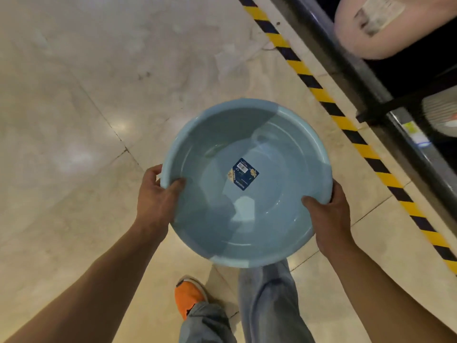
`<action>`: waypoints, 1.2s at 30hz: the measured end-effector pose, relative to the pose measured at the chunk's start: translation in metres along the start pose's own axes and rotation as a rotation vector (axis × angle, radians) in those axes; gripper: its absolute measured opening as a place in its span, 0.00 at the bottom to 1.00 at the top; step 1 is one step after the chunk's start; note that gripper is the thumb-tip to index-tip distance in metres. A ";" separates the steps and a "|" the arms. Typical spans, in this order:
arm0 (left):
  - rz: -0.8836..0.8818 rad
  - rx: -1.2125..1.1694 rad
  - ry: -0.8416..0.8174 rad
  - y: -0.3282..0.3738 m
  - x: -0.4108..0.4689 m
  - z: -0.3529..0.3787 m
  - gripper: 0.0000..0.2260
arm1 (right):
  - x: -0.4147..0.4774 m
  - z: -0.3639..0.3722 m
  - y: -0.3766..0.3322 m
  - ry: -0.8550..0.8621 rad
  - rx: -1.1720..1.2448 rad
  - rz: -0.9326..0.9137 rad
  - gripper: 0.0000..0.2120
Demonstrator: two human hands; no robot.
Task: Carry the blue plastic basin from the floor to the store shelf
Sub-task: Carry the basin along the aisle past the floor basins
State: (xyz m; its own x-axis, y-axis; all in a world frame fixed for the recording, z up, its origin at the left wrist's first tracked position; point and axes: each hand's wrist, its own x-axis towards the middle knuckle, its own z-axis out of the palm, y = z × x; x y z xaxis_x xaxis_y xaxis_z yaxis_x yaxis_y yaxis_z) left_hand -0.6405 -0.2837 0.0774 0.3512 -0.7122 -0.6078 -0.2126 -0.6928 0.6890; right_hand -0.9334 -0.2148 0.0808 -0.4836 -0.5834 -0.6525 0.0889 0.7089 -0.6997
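Note:
A round blue plastic basin is held level above the tiled floor, open side up, with a dark blue label stuck in its bottom. My left hand grips its left rim, thumb inside the bowl. On the near right rim sits my right hand, thumb also over the edge. The store shelf runs diagonally along the right side, its dark metal front rail just beyond the basin.
Yellow and black hazard tape marks the floor along the shelf base. A pale pink basin and a striped item rest on the shelf. My legs in jeans and an orange shoe are below the basin. Beige floor tiles stretch left.

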 end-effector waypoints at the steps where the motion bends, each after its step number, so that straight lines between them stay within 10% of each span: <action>1: 0.010 0.003 0.005 0.005 0.007 0.013 0.18 | 0.012 -0.003 -0.003 0.006 0.001 -0.002 0.28; 36: -0.012 0.321 -0.133 -0.065 0.147 0.180 0.19 | 0.203 -0.013 0.087 0.048 -0.127 0.104 0.24</action>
State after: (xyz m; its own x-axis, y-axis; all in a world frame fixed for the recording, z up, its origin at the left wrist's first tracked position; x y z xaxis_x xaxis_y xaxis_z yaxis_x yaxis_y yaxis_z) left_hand -0.7389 -0.3632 -0.1279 0.2380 -0.6974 -0.6760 -0.4928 -0.6865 0.5347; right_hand -1.0355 -0.2665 -0.1088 -0.5193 -0.4869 -0.7024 0.0313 0.8105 -0.5849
